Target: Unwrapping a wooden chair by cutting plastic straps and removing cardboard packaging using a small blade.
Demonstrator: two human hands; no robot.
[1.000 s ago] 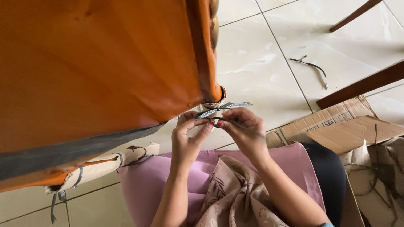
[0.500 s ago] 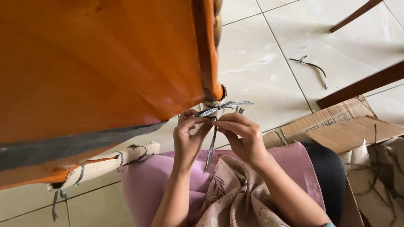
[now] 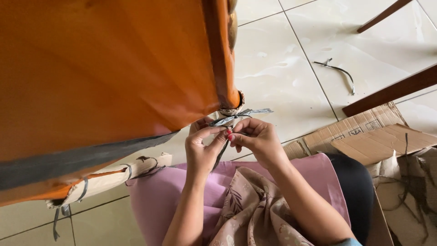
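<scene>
A large orange wooden panel [image 3: 104,68] fills the upper left, its corner wrapped in cardboard padding [image 3: 233,108]. A grey plastic strap [image 3: 243,114] is knotted at that corner, with a loose end hanging down between my hands. My left hand [image 3: 202,148] and my right hand [image 3: 255,136] meet just below the corner, fingertips pinching the strap at the knot. A second strip of cardboard padding [image 3: 114,175] with grey straps runs along the panel's lower edge at the left.
I sit on a white tiled floor [image 3: 291,64] with pink cloth [image 3: 154,200] over my lap. Flattened cardboard [image 3: 364,136] lies at the right. A cut strap piece [image 3: 339,70] lies on the tiles. Dark wooden legs [image 3: 391,91] cross the upper right.
My hands stay at the corner knot. The strap's loose end, which was not hanging a second ago, now dangles between my hands.
</scene>
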